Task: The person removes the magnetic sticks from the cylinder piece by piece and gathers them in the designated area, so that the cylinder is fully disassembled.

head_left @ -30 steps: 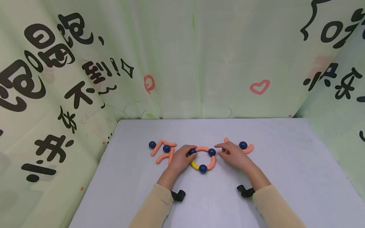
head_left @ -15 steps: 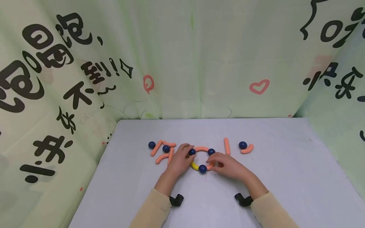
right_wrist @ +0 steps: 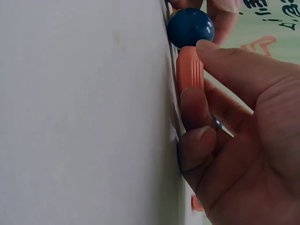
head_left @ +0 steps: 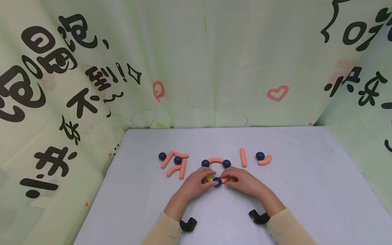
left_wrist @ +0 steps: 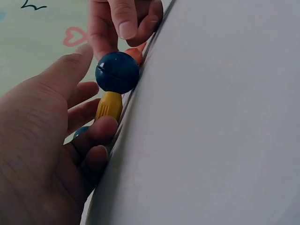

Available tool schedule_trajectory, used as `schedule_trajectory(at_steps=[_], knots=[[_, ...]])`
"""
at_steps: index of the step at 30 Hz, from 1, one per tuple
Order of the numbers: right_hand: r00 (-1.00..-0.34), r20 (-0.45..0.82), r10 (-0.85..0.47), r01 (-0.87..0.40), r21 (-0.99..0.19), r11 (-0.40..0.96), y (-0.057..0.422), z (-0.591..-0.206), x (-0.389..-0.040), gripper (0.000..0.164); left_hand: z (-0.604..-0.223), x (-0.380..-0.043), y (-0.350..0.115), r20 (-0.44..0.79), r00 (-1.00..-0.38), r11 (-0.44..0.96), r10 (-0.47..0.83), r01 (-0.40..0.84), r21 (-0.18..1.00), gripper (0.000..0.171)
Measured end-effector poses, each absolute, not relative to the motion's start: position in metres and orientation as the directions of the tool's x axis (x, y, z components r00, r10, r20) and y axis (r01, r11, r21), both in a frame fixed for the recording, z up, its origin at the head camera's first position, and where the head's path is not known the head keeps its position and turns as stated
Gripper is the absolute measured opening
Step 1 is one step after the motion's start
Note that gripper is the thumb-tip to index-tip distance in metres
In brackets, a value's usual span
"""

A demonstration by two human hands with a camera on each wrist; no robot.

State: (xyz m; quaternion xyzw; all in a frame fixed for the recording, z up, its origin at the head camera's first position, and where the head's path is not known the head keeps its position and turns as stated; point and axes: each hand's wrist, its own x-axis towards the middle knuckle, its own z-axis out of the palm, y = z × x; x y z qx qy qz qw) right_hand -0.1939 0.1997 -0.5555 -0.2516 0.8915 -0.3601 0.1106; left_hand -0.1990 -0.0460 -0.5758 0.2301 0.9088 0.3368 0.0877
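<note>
A ring of blue balls and curved rods lies on the table. Its near blue ball [head_left: 217,181] sits between a yellow curved rod [left_wrist: 109,106] and an orange curved rod [right_wrist: 190,70]. My left hand [head_left: 196,183] has its fingers curled round the yellow rod, with the thumb by the near ball. The right hand [head_left: 245,182] grips the orange rod between thumb and fingers, close to that ball. At the far side, a left ball [head_left: 205,163] and a right ball [head_left: 226,163] are joined by another orange curved rod [head_left: 216,160]. Both hands partly cover the ring's sides.
Left of the ring lies a group of orange rods [head_left: 182,169] with two blue balls [head_left: 178,160]. To the right are a straight orange rod [head_left: 243,157], a blue ball [head_left: 260,156] and a curved orange rod [head_left: 264,160]. A printed curtain [head_left: 190,68] hangs behind the table [head_left: 300,163].
My left hand has moved from the ring's far-left ball down to the yellow rod and near ball. The right hand came from the right-hand straight rod to the ring's near-right orange rod.
</note>
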Motion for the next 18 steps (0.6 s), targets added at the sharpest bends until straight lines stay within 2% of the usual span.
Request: schedule_trajectory(at_steps=[18], knots=[[-0.88, 0.004, -0.475, -0.364, -0.646, 0.671, 0.1915, -0.5608, -0.1939, 0.017, -0.5834, -0.196, -0.0441, 0.052, -0.852, 0.7, 0.521, 0.461, 0.545, 0.043]])
